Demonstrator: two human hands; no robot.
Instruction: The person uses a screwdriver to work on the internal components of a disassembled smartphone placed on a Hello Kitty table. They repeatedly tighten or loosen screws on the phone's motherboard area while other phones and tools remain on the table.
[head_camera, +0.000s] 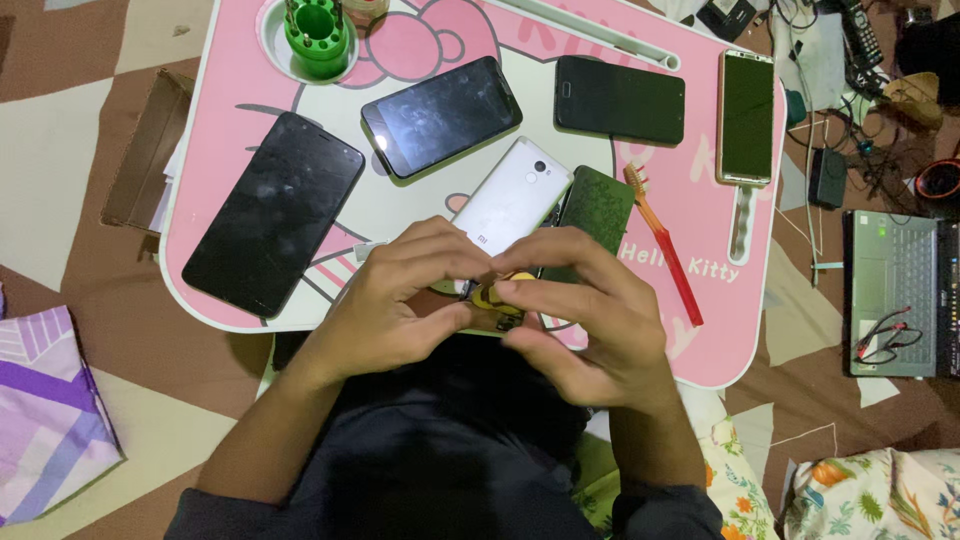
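Note:
My left hand (405, 305) and my right hand (590, 320) meet over the near edge of a pink lap table (225, 100). Together their fingertips pinch a small yellow part (492, 293) that sits on a dark opened phone body, mostly hidden under the fingers. Just beyond my hands lies a white phone back cover (512, 200) and a green circuit board (597, 208). A toothbrush with an orange-red handle (668, 250) lies to the right of them.
On the table lie three dark phones (272, 213) (440, 116) (620, 99) and a gold-edged phone (747, 116). A green screwdriver holder (317, 38) stands in the cup recess. A laptop (900, 295), cables and chargers lie on the floor at right, a cardboard box (148, 150) at left.

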